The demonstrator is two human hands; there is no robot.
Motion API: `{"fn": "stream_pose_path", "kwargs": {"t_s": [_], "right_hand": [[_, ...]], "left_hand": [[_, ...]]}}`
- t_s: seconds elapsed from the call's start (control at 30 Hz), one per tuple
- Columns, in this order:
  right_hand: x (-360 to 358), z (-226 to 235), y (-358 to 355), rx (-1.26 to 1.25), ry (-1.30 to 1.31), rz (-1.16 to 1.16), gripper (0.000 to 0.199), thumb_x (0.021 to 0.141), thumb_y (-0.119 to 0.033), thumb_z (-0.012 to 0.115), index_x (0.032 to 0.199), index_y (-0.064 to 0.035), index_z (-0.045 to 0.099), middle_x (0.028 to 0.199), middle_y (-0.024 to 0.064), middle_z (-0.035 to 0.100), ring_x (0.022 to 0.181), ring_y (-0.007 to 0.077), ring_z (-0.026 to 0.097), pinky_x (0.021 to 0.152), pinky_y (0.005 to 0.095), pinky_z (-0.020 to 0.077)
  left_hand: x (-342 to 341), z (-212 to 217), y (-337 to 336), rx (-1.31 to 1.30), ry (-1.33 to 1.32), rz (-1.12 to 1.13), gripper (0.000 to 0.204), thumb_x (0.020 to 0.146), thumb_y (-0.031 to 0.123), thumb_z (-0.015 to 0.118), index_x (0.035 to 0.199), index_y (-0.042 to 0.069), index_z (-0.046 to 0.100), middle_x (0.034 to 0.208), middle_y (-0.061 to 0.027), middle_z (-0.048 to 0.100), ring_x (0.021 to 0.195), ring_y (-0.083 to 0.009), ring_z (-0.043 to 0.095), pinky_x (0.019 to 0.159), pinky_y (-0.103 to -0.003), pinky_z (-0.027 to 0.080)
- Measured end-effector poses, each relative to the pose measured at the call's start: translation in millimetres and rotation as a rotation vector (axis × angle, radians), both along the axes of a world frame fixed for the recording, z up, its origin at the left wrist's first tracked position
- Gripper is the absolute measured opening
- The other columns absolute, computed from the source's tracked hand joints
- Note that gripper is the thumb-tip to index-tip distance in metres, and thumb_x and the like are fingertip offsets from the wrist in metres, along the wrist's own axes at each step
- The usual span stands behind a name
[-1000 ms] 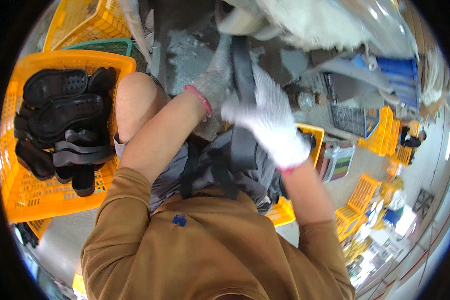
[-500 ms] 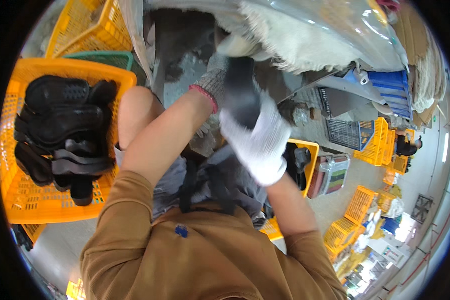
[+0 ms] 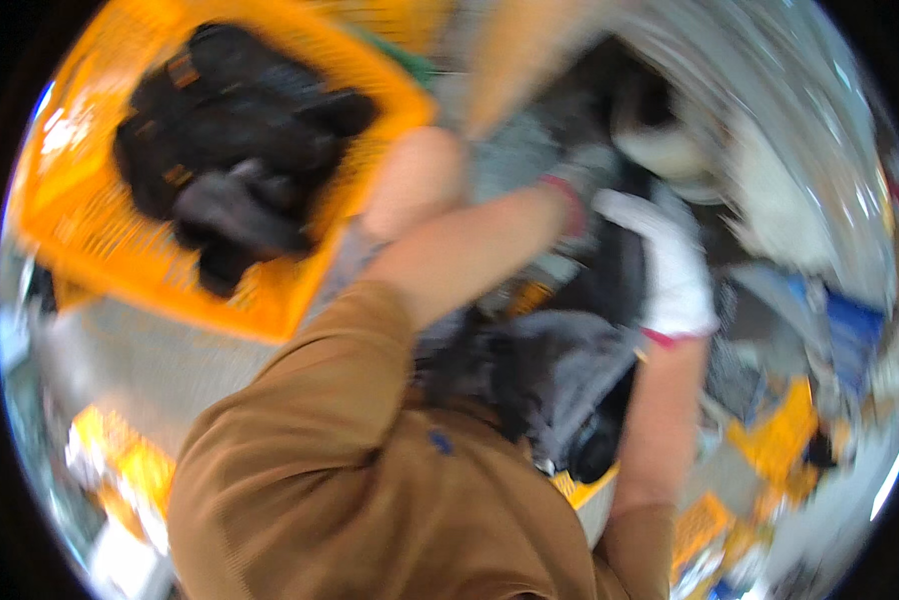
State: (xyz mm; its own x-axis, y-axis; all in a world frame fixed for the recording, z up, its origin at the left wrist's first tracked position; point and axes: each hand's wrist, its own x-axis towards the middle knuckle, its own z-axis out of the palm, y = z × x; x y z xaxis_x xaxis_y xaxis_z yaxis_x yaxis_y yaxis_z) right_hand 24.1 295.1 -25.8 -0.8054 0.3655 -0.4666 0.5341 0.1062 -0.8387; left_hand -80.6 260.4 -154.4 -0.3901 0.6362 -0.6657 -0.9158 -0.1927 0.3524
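Both my gloved hands are at a black shoe sole in front of the machine, and motion smears the whole picture. My right hand, in a white glove with a red cuff, is closed round the sole from the right. My left hand, in a grey knitted glove with a red cuff, is closed at the sole's far left side; its fingers are blurred. Just beyond the hands sits a pale round wheel-like part, close to the sole; whether they touch I cannot tell.
At the left stands a yellow crate holding several black soles. White fluffy material and clear plastic sheeting hang at the far right. Near my right forearm, more black pieces lie in another yellow crate.
My view has swung, so the crate and hands appear farther right. The sole has turned and now lies lower between my hands, with my right hand along its right side.
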Motion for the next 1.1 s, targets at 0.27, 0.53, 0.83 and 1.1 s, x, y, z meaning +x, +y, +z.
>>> {"fn": "stream_pose_path", "kwargs": {"t_s": [0.27,0.53,0.83,1.1], "right_hand": [[227,-43,-28,0.811,-0.136,-0.158,0.089,0.082,-0.014,0.074,0.163,0.0061,0.040,0.161,0.0280,0.051,0.145,0.0406,0.053,0.124,0.0418,0.0356],[248,-60,11,0.931,-0.132,0.076,0.069,0.096,-0.018,0.070,0.157,0.0050,0.049,0.162,0.0254,0.051,0.150,0.0395,0.050,0.125,0.0420,0.0364],[134,-31,-74,1.012,0.391,0.393,0.075,0.090,-0.020,0.076,0.157,-0.0019,0.050,0.156,0.0219,0.057,0.141,0.0401,0.056,0.116,0.0493,0.0445],[204,21,-24,0.298,0.074,-0.755,0.044,0.096,-0.001,0.072,0.139,0.0040,0.063,0.126,0.0109,0.074,0.111,0.0220,0.072,0.101,0.0370,0.0569]], "left_hand": [[9,69,-259,-1.054,1.837,-0.089,0.063,0.079,0.037,0.092,0.121,0.000,0.065,0.113,-0.0212,0.069,0.107,-0.0371,0.069,0.095,-0.043,0.057],[-67,38,-425,-1.731,1.472,0.036,0.053,0.086,0.016,0.069,0.136,0.002,0.060,0.113,-0.0271,0.074,0.100,-0.0446,0.075,0.089,-0.050,0.062],[63,183,-206,-0.022,2.320,-0.558,0.018,0.075,0.028,0.077,0.085,0.013,0.072,0.095,-0.0063,0.074,0.091,-0.0296,0.073,0.077,-0.043,0.057],[88,83,-68,0.146,0.561,-0.088,0.062,0.092,0.024,0.087,0.140,-0.002,0.057,0.131,-0.0115,0.069,0.119,-0.0210,0.065,0.107,-0.039,0.051]]}}
